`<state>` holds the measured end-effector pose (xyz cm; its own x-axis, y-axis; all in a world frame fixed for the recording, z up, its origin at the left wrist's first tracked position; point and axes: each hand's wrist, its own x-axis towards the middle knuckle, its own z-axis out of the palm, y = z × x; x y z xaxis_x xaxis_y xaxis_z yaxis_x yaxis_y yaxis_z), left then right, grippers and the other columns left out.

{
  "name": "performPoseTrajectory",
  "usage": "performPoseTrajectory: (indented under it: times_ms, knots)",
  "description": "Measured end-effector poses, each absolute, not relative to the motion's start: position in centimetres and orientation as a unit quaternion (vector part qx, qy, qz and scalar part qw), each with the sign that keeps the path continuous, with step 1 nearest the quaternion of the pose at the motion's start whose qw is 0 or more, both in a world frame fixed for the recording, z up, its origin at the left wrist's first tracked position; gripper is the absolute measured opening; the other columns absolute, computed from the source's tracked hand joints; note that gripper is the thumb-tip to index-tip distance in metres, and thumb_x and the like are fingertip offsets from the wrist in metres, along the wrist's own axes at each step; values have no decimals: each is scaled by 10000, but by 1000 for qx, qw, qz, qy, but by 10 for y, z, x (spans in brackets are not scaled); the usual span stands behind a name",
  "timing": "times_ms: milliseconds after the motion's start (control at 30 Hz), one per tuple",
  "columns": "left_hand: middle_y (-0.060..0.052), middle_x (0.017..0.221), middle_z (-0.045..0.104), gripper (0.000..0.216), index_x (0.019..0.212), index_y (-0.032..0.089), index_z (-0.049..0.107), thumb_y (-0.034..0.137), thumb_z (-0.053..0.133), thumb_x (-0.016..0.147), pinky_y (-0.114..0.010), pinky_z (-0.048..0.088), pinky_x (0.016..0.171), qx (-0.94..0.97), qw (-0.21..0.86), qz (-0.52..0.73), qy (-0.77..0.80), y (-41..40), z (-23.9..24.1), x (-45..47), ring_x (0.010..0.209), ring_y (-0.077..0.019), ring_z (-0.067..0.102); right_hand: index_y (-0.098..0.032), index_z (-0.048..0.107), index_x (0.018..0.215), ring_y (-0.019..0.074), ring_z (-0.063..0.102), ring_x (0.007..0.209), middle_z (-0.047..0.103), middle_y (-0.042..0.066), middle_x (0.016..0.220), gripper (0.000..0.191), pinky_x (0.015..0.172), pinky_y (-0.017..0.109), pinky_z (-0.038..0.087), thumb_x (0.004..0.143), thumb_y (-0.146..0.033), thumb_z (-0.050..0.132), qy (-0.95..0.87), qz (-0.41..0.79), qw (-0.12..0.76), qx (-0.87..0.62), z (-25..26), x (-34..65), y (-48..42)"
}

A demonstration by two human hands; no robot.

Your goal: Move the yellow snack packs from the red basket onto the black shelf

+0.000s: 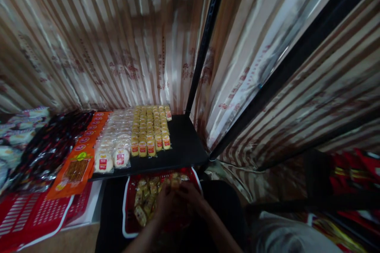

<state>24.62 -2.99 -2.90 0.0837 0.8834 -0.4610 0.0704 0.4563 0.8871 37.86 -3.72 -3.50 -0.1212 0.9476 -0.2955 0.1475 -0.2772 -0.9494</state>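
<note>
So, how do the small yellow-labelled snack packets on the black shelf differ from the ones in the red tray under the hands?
The small yellow-labelled snack packets on the black shelf stand in tidy rows, while the packets in the red plastic tray lie in a loose heap. The shelf packets sit higher and untouched; the tray packets are lower, with the left hand and right hand over them. Both look like small clear-wrapped yellowish snacks.
</note>
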Motion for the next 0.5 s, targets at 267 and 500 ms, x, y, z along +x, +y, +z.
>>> performPoseTrajectory:
  times_ms: [267, 500]
  knots:
    - [-71, 933, 639, 224, 927, 168, 569, 251, 462, 748, -283, 459, 822, 549, 510, 344, 566, -26, 14, 252, 875, -187, 599, -166, 644, 979, 246, 624, 940, 674, 78, 949, 514, 896, 399, 445, 661, -569, 664, -431, 672, 387, -462, 28, 385, -46]
    - [-74, 1041, 562, 325, 1084, 161, 553, 171, 428, 784, -240, 431, 880, 615, 419, 321, 586, -4, 56, 266, 950, -156, 567, -159, 643, 974, 227, 635, 910, 681, 96, 991, 501, 904, 387, 436, 646, -535, 695, -440, 616, 425, -496, 60, 394, -23]
